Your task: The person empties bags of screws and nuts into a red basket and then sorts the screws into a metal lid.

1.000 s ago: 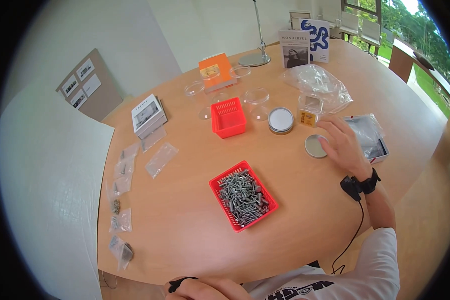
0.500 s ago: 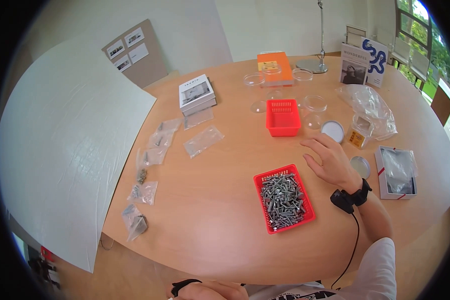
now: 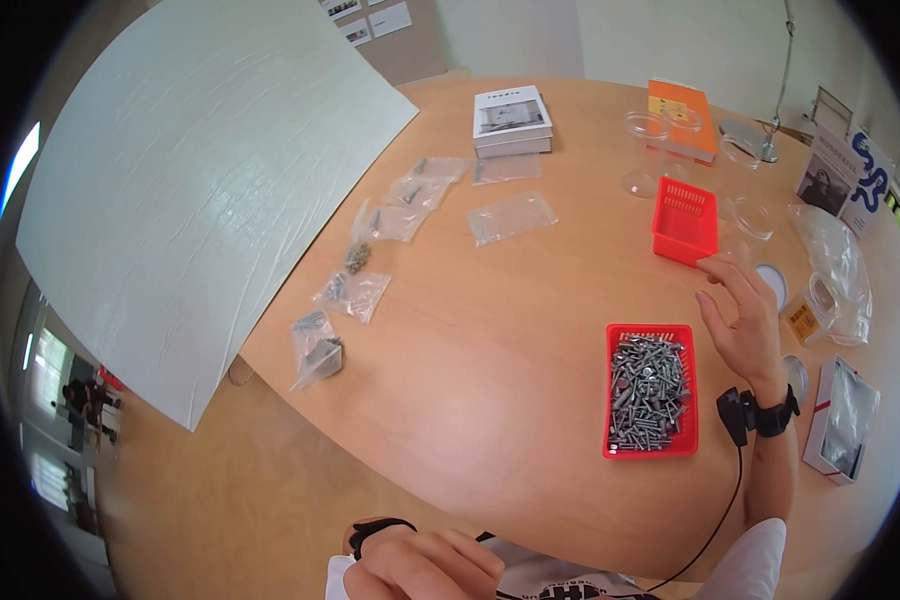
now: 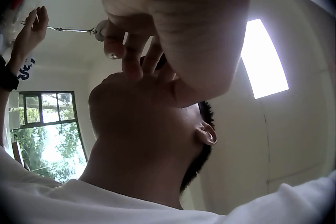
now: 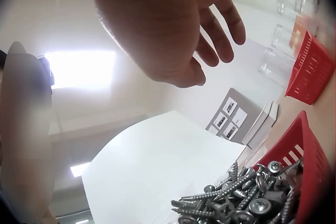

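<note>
My right hand point(image 3: 745, 325) hovers above the table, its fingers parted and slightly bent around nothing. Just to its left stands a red plastic basket point(image 3: 652, 456) heaped with metal screws point(image 3: 645, 395). From the right wrist, those screws point(image 5: 252, 198) show close up, below the hand point(image 5: 173, 29). A second red basket point(image 3: 685, 225) stands farther back, near the right fingertips in the head view. Low in front of the body, my left hand point(image 3: 425, 565) hangs off the table edge with loosely curled fingers; the left wrist view shows it holding nothing.
Small clear bags point(image 3: 355, 295) of hardware line the table's left side, near a white panel point(image 3: 200, 190). A thick book point(image 3: 512, 125) lies behind. Clear round containers point(image 3: 645, 150), a white box point(image 3: 840, 420) and crumpled plastic point(image 3: 835, 270) occupy the right.
The right hand has left the round metal lid at the right and moved left toward the screw basket. The head view has swung left. The left hand stays near the body.
</note>
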The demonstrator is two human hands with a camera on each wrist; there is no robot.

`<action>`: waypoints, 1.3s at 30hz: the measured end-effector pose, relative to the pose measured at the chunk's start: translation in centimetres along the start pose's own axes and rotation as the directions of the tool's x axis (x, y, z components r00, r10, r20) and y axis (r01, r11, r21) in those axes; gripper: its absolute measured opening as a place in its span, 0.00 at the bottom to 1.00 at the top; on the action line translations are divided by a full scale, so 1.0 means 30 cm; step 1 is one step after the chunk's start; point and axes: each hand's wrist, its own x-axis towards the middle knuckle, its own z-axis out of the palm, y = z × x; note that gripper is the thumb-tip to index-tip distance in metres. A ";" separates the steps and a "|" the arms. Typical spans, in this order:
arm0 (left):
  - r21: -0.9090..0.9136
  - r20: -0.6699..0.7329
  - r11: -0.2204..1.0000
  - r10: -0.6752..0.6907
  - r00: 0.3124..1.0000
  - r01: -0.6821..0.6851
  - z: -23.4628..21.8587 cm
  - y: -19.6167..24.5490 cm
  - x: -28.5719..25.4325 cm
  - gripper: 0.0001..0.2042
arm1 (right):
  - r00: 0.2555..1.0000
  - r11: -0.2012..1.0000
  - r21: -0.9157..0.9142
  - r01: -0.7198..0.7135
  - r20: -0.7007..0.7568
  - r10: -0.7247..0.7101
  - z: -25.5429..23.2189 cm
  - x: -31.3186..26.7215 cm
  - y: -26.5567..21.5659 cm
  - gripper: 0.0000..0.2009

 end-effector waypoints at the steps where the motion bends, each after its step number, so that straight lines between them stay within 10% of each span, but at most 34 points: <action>1: -0.019 0.055 1.000 -0.005 0.998 0.006 -0.024 0.007 0.002 0.05 | 1.000 1.000 -0.006 -0.005 0.002 0.006 0.000 -0.001 0.002 0.16; 5: 0.203 0.003 0.976 -0.087 0.996 0.084 -0.042 0.068 -0.054 0.07 | 1.000 0.998 -0.060 -0.011 -0.006 0.011 -0.016 -0.008 0.013 0.17; 9: 0.477 -0.271 0.878 0.117 0.956 0.028 -0.144 0.104 -0.124 0.07 | 0.999 0.995 -0.085 -0.044 -0.004 0.044 -0.030 -0.016 0.035 0.17; 12: 0.791 -0.494 0.478 0.133 0.859 0.382 -0.225 0.181 -0.143 0.08 | 0.992 0.991 -0.048 -0.123 -0.001 0.123 -0.040 -0.021 0.040 0.17; 15: 0.715 -0.697 -0.075 0.003 0.717 0.695 -0.363 0.249 -0.178 0.11 | 0.990 0.986 -0.090 -0.142 0.009 0.144 -0.051 -0.033 0.065 0.17; 21: 0.574 -0.789 -0.634 -0.260 0.556 0.518 -0.592 0.264 -0.432 0.12 | 0.994 0.989 -0.104 -0.106 0.009 0.108 -0.061 -0.038 0.079 0.17; 27: 0.511 -0.749 -0.692 -0.067 0.659 0.510 -0.641 0.268 -0.409 0.06 | 0.992 0.989 -0.126 -0.081 0.085 0.092 -0.070 -0.044 0.100 0.16; 32: 0.641 -0.670 -0.497 0.007 0.742 0.585 -0.660 0.241 -0.297 0.06 | 0.993 0.990 -0.111 -0.090 0.064 0.097 -0.069 -0.040 0.087 0.15; 39: 0.813 -0.580 -0.209 -0.200 0.790 0.544 -0.622 0.071 -0.063 0.05 | 0.996 0.997 -0.052 -0.063 0.063 0.066 -0.080 -0.019 0.035 0.14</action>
